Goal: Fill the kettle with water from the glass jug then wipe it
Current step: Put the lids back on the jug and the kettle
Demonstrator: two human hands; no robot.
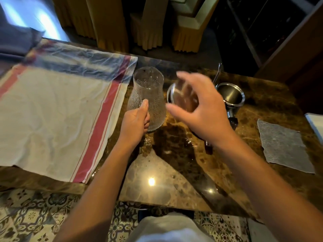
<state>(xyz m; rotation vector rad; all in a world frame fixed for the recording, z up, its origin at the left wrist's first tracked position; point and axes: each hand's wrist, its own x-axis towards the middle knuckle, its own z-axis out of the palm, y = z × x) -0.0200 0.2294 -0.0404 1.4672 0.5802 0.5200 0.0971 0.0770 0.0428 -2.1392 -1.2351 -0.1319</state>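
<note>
L hand [135, 122] gripping glass jug [148, 98], R hand [197, 105] holding lid [176, 95]

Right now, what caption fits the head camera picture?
Left hand grips glass jug; right hand holds round lid beside open kettle.

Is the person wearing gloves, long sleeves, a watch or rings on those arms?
No. Both the left hand and the right hand are bare, with no gloves, watch or rings visible. The forearms are uncovered to the frame's bottom edge; no sleeve shows.
</note>
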